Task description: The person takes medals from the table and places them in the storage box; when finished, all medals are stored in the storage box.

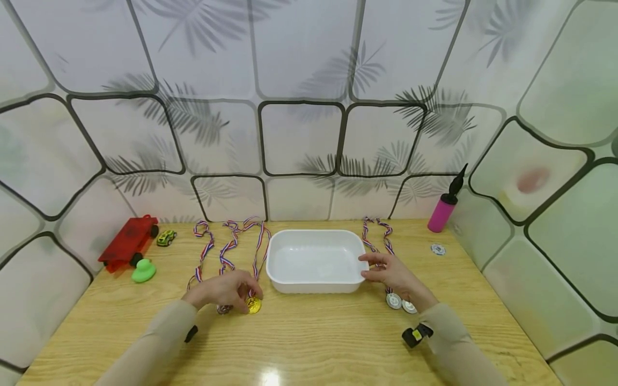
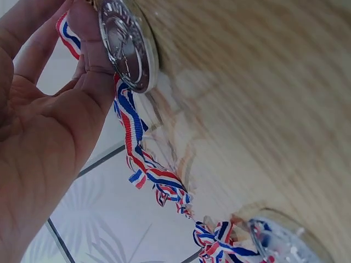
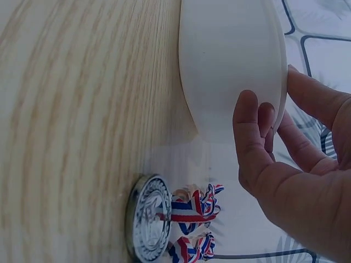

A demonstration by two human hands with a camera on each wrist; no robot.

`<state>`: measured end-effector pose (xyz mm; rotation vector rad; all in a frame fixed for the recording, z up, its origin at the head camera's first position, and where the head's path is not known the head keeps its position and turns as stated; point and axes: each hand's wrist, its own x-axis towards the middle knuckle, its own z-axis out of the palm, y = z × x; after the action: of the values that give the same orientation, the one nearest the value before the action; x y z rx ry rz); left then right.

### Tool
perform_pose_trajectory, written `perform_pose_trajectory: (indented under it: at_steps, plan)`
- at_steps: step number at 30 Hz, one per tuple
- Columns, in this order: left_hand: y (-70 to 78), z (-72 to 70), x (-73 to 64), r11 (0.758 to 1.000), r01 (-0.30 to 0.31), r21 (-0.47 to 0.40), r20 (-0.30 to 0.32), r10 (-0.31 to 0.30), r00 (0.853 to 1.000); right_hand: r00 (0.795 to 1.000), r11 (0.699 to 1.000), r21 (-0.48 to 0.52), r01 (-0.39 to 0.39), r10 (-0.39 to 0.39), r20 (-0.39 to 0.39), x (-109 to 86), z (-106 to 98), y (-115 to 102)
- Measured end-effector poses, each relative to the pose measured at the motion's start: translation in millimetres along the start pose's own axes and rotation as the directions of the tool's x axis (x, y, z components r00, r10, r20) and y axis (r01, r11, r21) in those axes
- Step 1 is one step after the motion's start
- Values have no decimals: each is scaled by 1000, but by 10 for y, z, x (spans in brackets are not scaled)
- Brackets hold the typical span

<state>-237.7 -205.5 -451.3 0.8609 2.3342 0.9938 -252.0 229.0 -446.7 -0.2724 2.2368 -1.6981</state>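
My left hand [image 1: 224,289] is low over the table, thumb and fingertips curled at the edge of a gold medal [image 1: 254,305] with a red, white and blue ribbon. In the left wrist view the fingers hide most of that medal. Beside the thumb lies a darker medal [image 2: 127,46], partly under the hand in the head view. My right hand [image 1: 393,276] pinches the right rim of a white rectangular basin [image 1: 314,288], thumb against its outer wall. Two silver medals [image 1: 394,301] with ribbons lie beneath and beside the right hand.
At the left stand a red toy truck [image 1: 129,242], a small yellow-green car [image 1: 166,238] and a green rubber duck [image 1: 144,271]. A pink hand pump [image 1: 441,213] and a round chip [image 1: 438,249] are at the right. Patterned walls border the table's back and sides.
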Motion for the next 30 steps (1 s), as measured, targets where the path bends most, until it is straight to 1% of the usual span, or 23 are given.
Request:
perform_pose_trajectory:
  at_steps: [3,6,9,12,14,16,19,21,26,30]
  plan:
    - [11,1,10,1000,-2,22,2,2,1000,1000,1000,-2,-6,6,1,3,0,-1]
    - [18,10,15,1000,6,29,-15,-5,1000,1000,1000,-8,-8,8,1,6,0,-8]
    - [17,20,23,999,15,35,-46,-13,999,1000,1000,-13,-13,13,-2,5,3,-17]
    - [13,8,27,1000,11,25,-68,-9,998,1000,1000,-6,-19,19,-1,5,6,-24]
    - [21,-16,23,1000,17,-11,-81,-18,997,1000,1000,-2,-19,19,2,7,4,-23]
    - [35,-52,17,997,20,-77,-85,-26,996,1000,1000,-2,-17,17,4,10,0,-21]
    - [67,-126,11,984,31,-173,-101,-49,994,1000,1000,-4,-13,13,6,17,-7,-15]
    - [93,-186,12,976,19,-215,-123,-46,991,1000,1000,-4,-11,11,7,21,-11,-16]
    - [148,-334,9,975,-21,-222,-203,-25,979,1000,1000,-13,-16,16,-2,20,-11,-33]
    - [153,-419,2,978,-19,-206,-249,-34,968,1000,999,-33,-16,16,-17,17,1,-42]
